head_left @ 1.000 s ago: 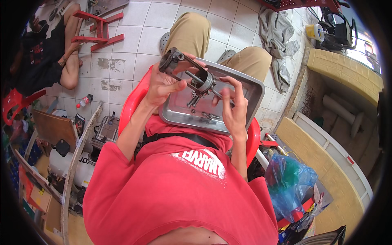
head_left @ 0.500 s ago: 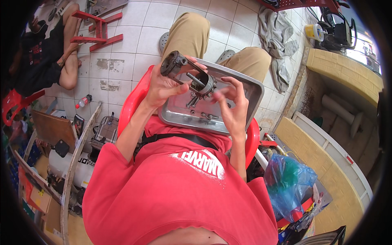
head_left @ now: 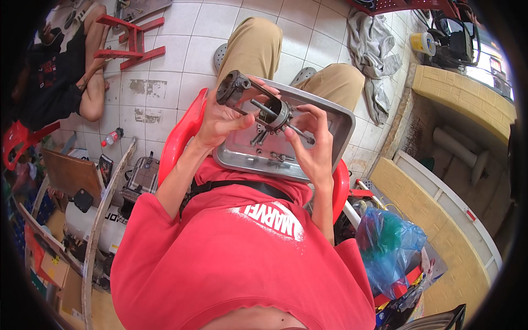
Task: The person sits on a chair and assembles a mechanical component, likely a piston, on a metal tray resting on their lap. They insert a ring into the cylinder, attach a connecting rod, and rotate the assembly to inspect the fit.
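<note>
Over the tray I have a greasy metal assembly tilted, with a dark round cap (head_left: 233,88) at its upper left and long bars running to a ring with a toothed edge (head_left: 281,117). A bright shaft (head_left: 263,108) lies between the bars, and a thin rod (head_left: 301,134) with a thicker end sticks out past the ring. My left hand (head_left: 220,121) is closed round the bars below the cap. With thumb and fingers bent about the ring and rod, my right hand (head_left: 317,149) steadies the other end; its exact contact is partly hidden.
The steel tray (head_left: 342,118) rests on my lap with several bolts and small parts (head_left: 259,135) in it. Around me are a red chair (head_left: 175,140), a seated person (head_left: 58,82), a red stool (head_left: 136,44), a grey cloth (head_left: 374,52) and a blue plastic bag (head_left: 388,247).
My right fingers, blurred beside the ring before, now sit still at it, and the rod past the ring shows clearly. The left hand and the assembly have hardly moved.
</note>
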A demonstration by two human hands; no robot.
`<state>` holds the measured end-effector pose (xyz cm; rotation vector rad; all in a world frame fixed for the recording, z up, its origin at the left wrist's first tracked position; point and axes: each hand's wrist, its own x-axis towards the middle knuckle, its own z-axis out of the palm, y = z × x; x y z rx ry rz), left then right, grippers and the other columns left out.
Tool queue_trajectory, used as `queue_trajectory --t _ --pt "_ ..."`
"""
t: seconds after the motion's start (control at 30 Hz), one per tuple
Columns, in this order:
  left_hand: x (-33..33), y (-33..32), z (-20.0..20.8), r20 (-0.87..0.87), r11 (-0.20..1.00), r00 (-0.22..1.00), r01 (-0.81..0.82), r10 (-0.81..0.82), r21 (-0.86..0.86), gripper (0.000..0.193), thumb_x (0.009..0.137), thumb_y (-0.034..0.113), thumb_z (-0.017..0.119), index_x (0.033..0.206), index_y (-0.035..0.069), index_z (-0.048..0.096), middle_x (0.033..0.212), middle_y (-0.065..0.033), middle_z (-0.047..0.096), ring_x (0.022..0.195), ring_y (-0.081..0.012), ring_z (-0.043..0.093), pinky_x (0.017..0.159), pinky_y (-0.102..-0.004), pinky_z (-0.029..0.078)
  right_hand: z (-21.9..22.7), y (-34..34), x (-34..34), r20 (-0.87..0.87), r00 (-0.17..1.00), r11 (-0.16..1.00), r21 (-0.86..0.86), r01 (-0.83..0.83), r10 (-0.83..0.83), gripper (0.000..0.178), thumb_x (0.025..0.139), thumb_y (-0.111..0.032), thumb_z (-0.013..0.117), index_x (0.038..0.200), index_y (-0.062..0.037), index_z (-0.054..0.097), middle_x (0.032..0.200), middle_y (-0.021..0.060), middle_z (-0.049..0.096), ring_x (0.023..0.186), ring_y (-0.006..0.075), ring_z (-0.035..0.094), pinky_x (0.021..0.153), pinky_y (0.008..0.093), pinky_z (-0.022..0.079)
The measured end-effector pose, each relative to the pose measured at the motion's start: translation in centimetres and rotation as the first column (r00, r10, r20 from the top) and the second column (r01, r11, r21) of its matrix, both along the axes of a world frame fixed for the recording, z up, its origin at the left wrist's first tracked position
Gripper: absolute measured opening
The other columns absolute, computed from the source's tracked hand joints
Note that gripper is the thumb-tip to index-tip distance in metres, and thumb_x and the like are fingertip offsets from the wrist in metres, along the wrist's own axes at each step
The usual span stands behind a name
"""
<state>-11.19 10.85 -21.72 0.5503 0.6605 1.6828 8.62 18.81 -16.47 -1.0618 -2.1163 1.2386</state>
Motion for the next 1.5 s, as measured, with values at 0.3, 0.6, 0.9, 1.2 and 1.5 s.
queue_trajectory --t 0.3,0.6,0.9,1.2,1.5 --pt "-0.3 -0.1 0.2 0.032 1.000 0.999 0.011 -0.011 -0.001 0.061 0.087 0.007 0.080 0.139 0.000 0.049 0.129 -0.0250 0.063 0.122 -0.0315 0.063 0.097 -0.0448 0.059 0.3 0.1 1.1 0.051 0.998 0.964 -0.264 0.045 -0.032 0.023 0.101 -0.010 0.063 0.121 -0.0017 0.054 0.082 0.0076 0.069 0.075 0.0113 0.067 0.073 0.0290 0.051" --pt "-0.2 -0.3 0.0 -0.112 0.994 0.992 0.042 -0.054 -0.104 0.082 0.084 0.045 0.082 0.143 0.003 0.042 0.132 -0.0233 0.060 0.124 -0.0365 0.062 0.096 -0.0471 0.060 0.7 -0.1 1.2 0.047 0.988 0.938 -0.310 0.155 -0.147 0.024 0.101 -0.014 0.066 0.118 -0.0012 0.056 0.068 0.0043 0.067 0.064 0.0085 0.064 0.061 0.0242 0.047" --pt "-0.2 -0.3 0.2 -0.082 0.995 0.995 0.052 -0.059 -0.087 0.080 0.086 0.045 0.080 0.143 0.003 0.041 0.134 -0.0232 0.059 0.126 -0.0369 0.061 0.095 -0.0480 0.060 1.3 0.3 1.4 0.117 0.990 0.918 -0.379 0.115 -0.076 0.030 0.107 -0.027 0.057 0.121 -0.0011 0.055 0.083 0.0074 0.071 0.074 0.0101 0.066 0.066 0.0263 0.049" --pt "0.2 -0.1 0.1 -0.062 0.996 0.997 0.048 -0.052 -0.071 0.077 0.087 0.044 0.080 0.142 0.004 0.043 0.132 -0.0234 0.061 0.126 -0.0376 0.061 0.096 -0.0495 0.059 0.7 0.4 0.9 -0.046 0.989 0.922 -0.370 0.110 -0.137 0.028 0.103 -0.016 0.062 0.123 -0.0003 0.053 0.071 0.0057 0.070 0.063 0.0130 0.066 0.063 0.0267 0.051" --pt "0.2 -0.2 0.6 -0.054 0.994 0.996 0.071 -0.076 -0.088 0.077 0.085 0.041 0.082 0.141 0.004 0.044 0.132 -0.0233 0.061 0.125 -0.0363 0.062 0.097 -0.0484 0.059 1.5 0.9 0.1 0.019 0.998 0.963 -0.261 0.062 -0.060 0.031 0.098 -0.006 0.065 0.125 0.0000 0.050 0.080 0.0096 0.072 0.074 0.0131 0.070 0.072 0.0275 0.053"
